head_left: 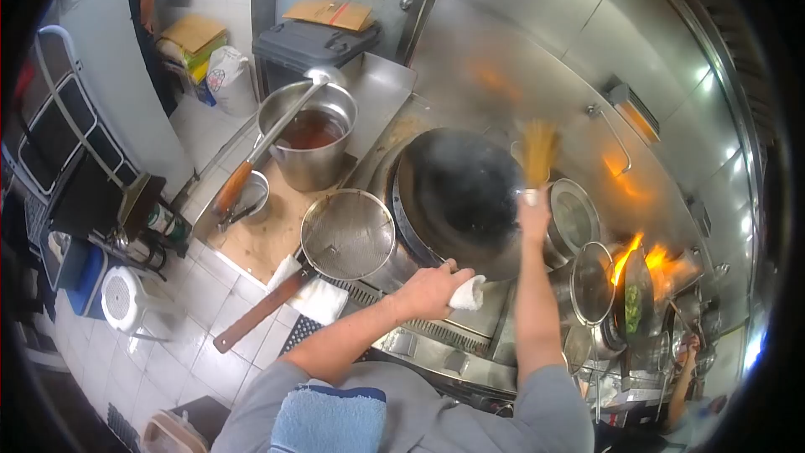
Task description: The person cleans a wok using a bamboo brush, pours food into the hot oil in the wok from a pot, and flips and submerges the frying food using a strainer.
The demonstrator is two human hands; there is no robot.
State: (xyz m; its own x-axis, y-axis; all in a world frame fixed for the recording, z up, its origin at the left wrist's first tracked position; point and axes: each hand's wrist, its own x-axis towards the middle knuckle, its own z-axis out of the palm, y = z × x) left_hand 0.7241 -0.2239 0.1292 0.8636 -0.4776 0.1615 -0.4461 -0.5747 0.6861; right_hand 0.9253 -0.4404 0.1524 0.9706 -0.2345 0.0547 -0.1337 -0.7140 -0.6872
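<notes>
A large dark wok (461,193) sits on the burner in front of me, its inside bare and hazy with steam. At its near rim my left hand (429,292) is closed round a folded white cloth (468,294); whether a wok handle lies under the cloth is hidden. My right hand (533,208) reaches forward and grips a bamboo wok brush (541,151) by its lower end, bristles pointing up and away, beyond the wok's right rim. A metal pot of cloudy water (573,216) stands just right of that hand.
On the left are a round mesh strainer (347,235), a white cloth (310,292) under its wooden handle and a steel pot of reddish-brown liquid (314,130) with a ladle (277,126) across it. Flames (658,264) rise round another wok at right, near a co-worker's hand (689,348).
</notes>
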